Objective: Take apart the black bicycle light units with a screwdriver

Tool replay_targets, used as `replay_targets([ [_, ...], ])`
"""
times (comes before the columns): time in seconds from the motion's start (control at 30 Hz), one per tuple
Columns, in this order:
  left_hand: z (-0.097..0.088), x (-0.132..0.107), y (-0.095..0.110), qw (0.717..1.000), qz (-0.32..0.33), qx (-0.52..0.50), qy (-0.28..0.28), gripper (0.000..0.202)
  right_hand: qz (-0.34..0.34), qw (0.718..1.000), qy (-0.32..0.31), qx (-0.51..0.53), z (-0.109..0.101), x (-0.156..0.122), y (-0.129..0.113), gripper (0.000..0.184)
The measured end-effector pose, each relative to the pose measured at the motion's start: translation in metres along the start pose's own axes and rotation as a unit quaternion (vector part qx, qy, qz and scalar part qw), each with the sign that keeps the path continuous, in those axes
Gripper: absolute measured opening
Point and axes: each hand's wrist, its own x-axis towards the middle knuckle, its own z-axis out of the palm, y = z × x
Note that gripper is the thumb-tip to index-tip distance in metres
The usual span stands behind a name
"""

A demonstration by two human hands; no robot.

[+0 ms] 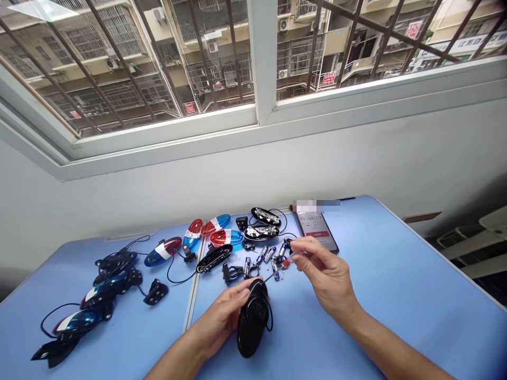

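Your left hand [222,316] is closed around a black lamp housing [252,323] near the front edge of the table, and a thin cable curves beside it. Your right hand [327,274] is narrow, pinching a small screwdriver [285,261] with a red, see-through handle. Its thin shaft points down to the top of the housing, very near it, but I cannot tell if they touch.

The blue table [400,295] is made from two parts, with a pale seam [194,282] between them. Just past your right hand lie loose batteries [263,256], and behind them is a phone [317,232] showing a timer, near the back edge. Red and blue lamp covers [194,235] and opened black housings [261,224] lie in the middle. Near the left edge, more lamps [105,287] lie in a loose row, and a black bracket [156,292] sits just beside them.

Behind the table is a white wall [253,192]. Above it, a barred window [261,58] looks out on an apartment building [301,47] with caged balconies.
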Motion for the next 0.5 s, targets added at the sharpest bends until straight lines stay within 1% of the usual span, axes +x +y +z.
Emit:
replay_targets([
  [0.1,-0.0004,0.0001,-0.0004,1.000,-0.003,0.000,0.004,0.057,0.045,0.999,0.018,0.012,0.0002,0.0013,0.0004,0.028],
  [0.17,-0.0004,0.0002,-0.0005,1.000,-0.002,0.001,0.004,0.057,0.059,0.998,0.004,0.012,0.0002,0.0018,0.0004,0.027],
  [0.23,-0.0002,0.0004,-0.0005,1.000,0.000,0.000,0.000,0.057,0.045,0.999,-0.004,0.003,0.0004,0.0018,0.0004,0.023],
  [0.37,-0.0007,0.0012,-0.0008,1.000,0.002,-0.008,0.001,0.055,0.005,1.000,0.017,0.005,0.0006,0.0017,0.0005,0.017],
  [0.5,-0.0016,0.0015,-0.0009,1.000,-0.001,-0.002,0.005,0.056,0.022,1.000,0.005,0.012,-0.0007,0.0020,0.0010,0.015],
])
